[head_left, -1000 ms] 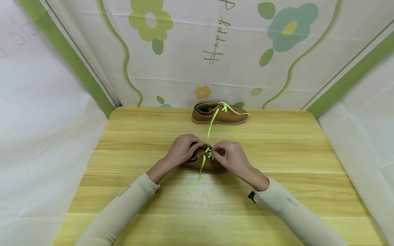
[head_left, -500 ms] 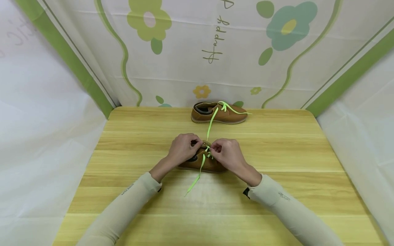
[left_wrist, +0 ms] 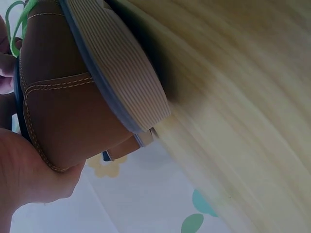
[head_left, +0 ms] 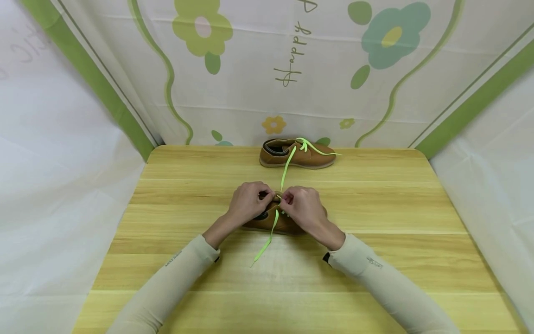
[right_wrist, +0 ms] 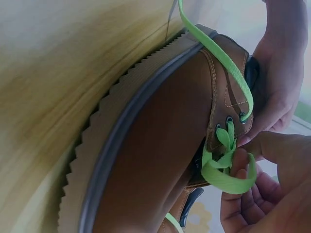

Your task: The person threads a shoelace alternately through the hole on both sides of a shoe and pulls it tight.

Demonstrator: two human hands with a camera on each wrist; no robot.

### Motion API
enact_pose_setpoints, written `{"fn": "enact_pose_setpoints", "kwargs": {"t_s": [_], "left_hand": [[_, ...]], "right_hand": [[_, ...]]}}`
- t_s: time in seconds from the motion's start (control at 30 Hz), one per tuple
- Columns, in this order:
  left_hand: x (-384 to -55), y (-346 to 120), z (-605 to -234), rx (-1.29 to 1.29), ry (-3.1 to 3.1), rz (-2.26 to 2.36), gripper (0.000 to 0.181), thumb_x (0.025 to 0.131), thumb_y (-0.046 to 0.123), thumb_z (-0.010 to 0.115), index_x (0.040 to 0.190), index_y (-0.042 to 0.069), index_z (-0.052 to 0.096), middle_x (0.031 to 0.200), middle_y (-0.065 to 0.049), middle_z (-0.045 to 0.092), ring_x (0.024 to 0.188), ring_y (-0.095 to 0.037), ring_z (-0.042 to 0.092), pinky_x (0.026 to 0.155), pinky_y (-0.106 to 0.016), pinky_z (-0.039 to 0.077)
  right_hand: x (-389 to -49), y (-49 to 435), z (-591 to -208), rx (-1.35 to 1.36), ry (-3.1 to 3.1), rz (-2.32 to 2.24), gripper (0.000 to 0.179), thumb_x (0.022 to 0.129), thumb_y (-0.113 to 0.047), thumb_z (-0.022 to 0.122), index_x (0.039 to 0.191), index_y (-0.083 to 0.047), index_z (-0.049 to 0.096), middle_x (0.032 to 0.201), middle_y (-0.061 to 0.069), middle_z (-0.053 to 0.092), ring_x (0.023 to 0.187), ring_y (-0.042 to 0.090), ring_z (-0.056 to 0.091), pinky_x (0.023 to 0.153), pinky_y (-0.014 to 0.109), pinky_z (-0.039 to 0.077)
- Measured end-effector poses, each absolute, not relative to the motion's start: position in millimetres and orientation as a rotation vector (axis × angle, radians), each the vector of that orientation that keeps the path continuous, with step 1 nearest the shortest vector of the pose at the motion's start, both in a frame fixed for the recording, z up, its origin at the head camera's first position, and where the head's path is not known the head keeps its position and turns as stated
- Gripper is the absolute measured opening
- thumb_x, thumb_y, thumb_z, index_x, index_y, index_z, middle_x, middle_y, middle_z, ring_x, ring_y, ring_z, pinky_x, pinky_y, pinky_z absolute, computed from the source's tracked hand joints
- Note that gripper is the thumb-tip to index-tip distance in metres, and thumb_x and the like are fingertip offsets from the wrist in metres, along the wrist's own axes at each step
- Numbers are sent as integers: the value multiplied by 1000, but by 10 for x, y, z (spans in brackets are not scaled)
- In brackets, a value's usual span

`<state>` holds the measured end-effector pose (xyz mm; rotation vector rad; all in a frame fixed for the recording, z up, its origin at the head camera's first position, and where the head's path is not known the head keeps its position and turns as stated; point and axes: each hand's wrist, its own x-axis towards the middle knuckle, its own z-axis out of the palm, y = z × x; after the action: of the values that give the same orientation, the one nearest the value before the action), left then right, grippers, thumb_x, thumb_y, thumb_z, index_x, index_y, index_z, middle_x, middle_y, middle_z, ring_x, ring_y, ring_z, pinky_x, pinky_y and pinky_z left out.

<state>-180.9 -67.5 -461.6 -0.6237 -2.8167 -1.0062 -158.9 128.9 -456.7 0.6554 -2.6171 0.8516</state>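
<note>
A brown leather shoe (head_left: 271, 223) with a bright green shoelace (head_left: 267, 241) stands near the table's middle, toe to the right. My left hand (head_left: 247, 202) grips the shoe's opening at its far lace flap; in the left wrist view this hand (left_wrist: 36, 170) lies against the heel. My right hand (head_left: 306, 209) pinches the lace close to that flap. Seen from the right wrist, the right hand (right_wrist: 286, 179) has its thumb and fingers on the lace, which makes a loose loop below the near eyelets. A free lace end hangs over the shoe's near side. The far eyelets are mostly hidden.
Behind, at the table's back edge, a second brown shoe (head_left: 308, 160) holds a green lace, one end trailing toward the near shoe. A wooden table (head_left: 388, 199) carries both. White floral curtains (head_left: 250, 93) close in the back and sides.
My right hand has moved left and slightly away from me, up to the far flap and the left fingertips, with the lace. The left hand keeps its hold on the shoe nearly still.
</note>
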Motion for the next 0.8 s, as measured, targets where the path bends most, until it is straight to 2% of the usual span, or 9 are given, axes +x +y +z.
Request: {"fn": "enact_pose_setpoints", "kwargs": {"t_s": [0.37,0.8], "left_hand": [[-1808,-689,-4653,-650,-2787,-1011,11,98,20,76,91,18,84,94,3,79,84,-19,74,70,-38,59],[-1814,-712,-4654,-705,-2755,-1047,11,99,18,76,92,14,84,95,1,80,86,-20,75,73,-40,59]], "right_hand": [[-1618,1226,-4553,665,-2610,806,15,76,4,75,69,-8,71,63,-1,67,53,6,56,54,26,52],[-1647,1209,-4581,708,-2548,752,15,83,1,83,76,-8,73,71,2,67,59,13,62,54,30,53]]}}
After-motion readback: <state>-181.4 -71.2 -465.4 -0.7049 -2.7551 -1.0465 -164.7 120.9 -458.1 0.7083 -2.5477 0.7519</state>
